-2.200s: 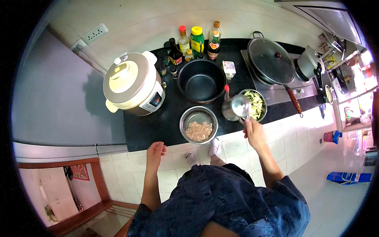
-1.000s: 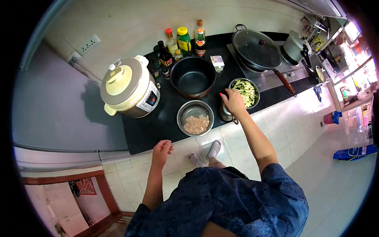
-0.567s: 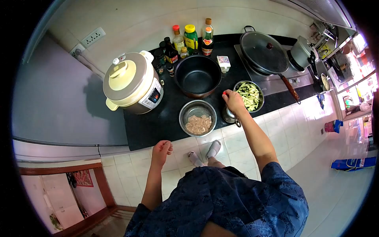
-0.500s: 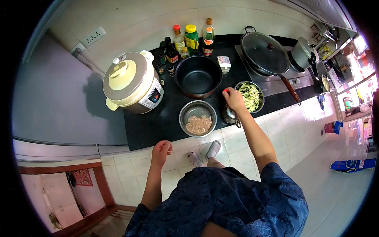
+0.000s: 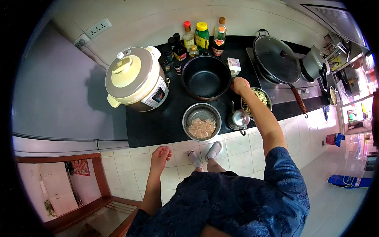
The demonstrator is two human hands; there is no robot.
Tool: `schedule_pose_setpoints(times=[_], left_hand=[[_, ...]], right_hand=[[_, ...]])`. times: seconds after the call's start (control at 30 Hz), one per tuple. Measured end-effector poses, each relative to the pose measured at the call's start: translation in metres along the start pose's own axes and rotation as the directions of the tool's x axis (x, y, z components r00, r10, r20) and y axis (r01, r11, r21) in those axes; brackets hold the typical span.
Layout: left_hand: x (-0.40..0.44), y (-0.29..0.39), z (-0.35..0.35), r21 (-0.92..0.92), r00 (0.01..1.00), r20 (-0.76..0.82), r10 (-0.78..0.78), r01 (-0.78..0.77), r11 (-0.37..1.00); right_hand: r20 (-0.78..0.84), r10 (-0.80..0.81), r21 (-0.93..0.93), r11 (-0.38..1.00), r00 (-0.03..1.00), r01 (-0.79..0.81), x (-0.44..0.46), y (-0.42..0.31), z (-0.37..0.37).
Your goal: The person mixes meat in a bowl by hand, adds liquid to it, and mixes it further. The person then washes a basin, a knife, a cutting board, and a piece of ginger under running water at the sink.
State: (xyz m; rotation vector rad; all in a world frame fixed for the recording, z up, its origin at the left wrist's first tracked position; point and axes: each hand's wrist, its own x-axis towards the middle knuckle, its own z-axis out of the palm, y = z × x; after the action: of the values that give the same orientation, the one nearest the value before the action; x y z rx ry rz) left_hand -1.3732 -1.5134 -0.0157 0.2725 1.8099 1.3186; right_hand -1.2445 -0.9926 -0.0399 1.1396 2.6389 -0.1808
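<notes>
My right hand [image 5: 241, 85] is closed beside the right wall of a deep black pot [image 5: 206, 81], just below a small white box [image 5: 233, 65]. Whatever its fingers grip, if anything, is hidden. Under my right forearm, a steel bowl of cut green vegetable strips [image 5: 260, 94] is partly covered. A small lidded steel pot with a spout [image 5: 239, 119] stands left of that bowl. Nearest the counter's front edge is a steel bowl [image 5: 189, 114] with pale raw meat pieces [image 5: 202, 128]. My left hand [image 5: 160, 156] hangs in front of the counter, loosely curled around nothing.
A large electric pressure cooker [image 5: 134, 81] occupies the left of the black counter. Several sauce bottles [image 5: 201, 35] line the wall. On the right stove sits a glass-lidded wok [image 5: 276, 59], its wooden handle [image 5: 299, 98] pointing forward, beside another lidded pot [image 5: 314, 63].
My right hand has moved up and away from the small steel pot to the black pot's right side. My left hand stays low. The view has shifted slightly.
</notes>
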Motion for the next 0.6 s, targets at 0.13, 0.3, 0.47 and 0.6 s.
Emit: schedule_pose_setpoints(times=[0.13, 0.3, 0.47, 0.6], left_hand=[[0.0, -0.001, 0.001, 0.005, 1.0, -0.015, -0.014, 0.014, 1.0], [0.005, -0.006, 0.004, 0.002, 1.0, -0.001, -0.002, 0.002, 1.0], [0.016, 0.003, 0.02, -0.021, 0.998, 0.058, 0.019, -0.018, 1.0], [0.028, 0.021, 0.044, 0.008, 0.988, 0.138, 0.065, -0.067, 0.998]], right_hand=[[-0.008, -0.038, 0.032, 0.999, 0.999, 0.038, 0.024, -0.005, 0.031], [-0.04, -0.072, -0.053, 0.996, 0.997, 0.07, 0.035, 0.0, 0.051], [-0.569, 0.23, 0.541, 0.828, 0.79, 0.149, -0.125, -0.009, -0.032], [-0.384, 0.414, 0.628, 0.772, 0.825, -0.095, -0.233, -0.006, 0.005]])
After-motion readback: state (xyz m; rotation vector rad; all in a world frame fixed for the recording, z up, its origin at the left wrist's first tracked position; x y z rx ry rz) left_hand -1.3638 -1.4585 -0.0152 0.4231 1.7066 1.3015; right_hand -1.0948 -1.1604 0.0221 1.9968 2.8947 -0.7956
